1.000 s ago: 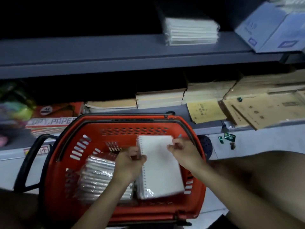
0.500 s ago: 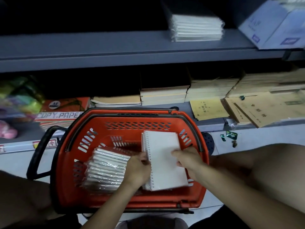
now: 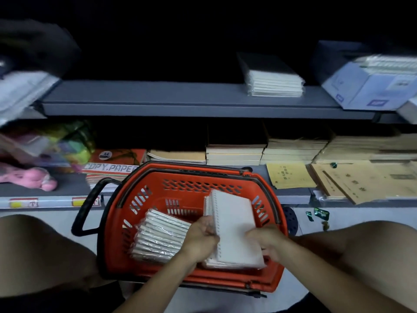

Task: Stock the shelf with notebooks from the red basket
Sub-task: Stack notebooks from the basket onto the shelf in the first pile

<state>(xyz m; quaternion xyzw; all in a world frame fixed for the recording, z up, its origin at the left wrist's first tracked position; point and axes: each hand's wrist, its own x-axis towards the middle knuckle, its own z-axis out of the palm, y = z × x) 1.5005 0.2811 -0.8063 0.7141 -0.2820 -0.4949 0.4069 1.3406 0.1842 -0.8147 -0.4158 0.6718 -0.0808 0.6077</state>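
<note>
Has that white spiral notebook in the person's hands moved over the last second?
Barely: the notebook stays over the red basket's right half, tilted a little more.

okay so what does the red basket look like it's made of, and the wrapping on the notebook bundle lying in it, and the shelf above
Red basket: apparently moulded plastic, with slotted vents and a smooth, faintly glossy wall. Its black handle looks like plastic too.
Notebook bundle: seemingly clear plastic film, shown by crinkled bright glints over white edges.
Upper shelf: possibly painted metal, with a thin, straight, matte grey edge; the dim light leaves this open.

Basket (image 3: 144,199) sitting lower centre, before shelves; one notebook stack (image 3: 161,239) lying in its left half, another (image 3: 234,231) right; third stack (image 3: 274,83) resting on upper shelf (image 3: 180,101), upper right.
</note>
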